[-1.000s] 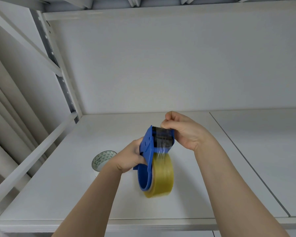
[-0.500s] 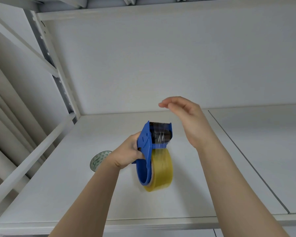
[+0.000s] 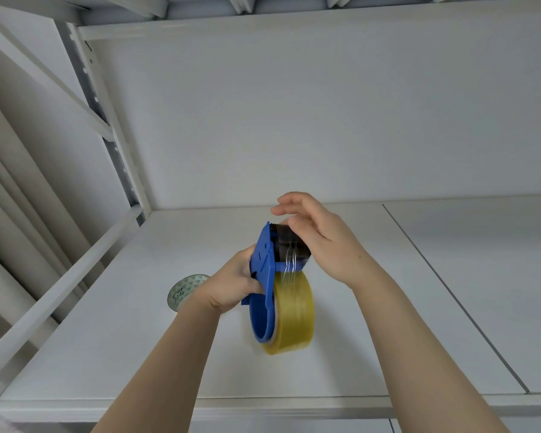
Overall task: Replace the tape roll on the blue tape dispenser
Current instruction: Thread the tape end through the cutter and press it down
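Observation:
My left hand (image 3: 231, 284) grips the handle of the blue tape dispenser (image 3: 263, 276) and holds it upright above the shelf. A yellowish clear tape roll (image 3: 294, 317) sits on the dispenser's wheel. A strip of its tape runs up over the dark roller and cutter head (image 3: 289, 245). My right hand (image 3: 319, 239) rests against the right side of that head, fingers spread and flat, not wrapped around anything. A second tape roll with a green triangle pattern (image 3: 185, 290) lies on the shelf to the left, partly hidden behind my left wrist.
The white shelf board (image 3: 107, 339) has a seam (image 3: 450, 292) running diagonally on the right. A white back wall and a metal upright (image 3: 107, 135) close in the back and left. A diagonal rail (image 3: 60, 285) borders the left side.
My right hand pinched the tape at the cutter, lifted away open, and has now come back down against the dispenser head. The dispenser stayed in my left hand.

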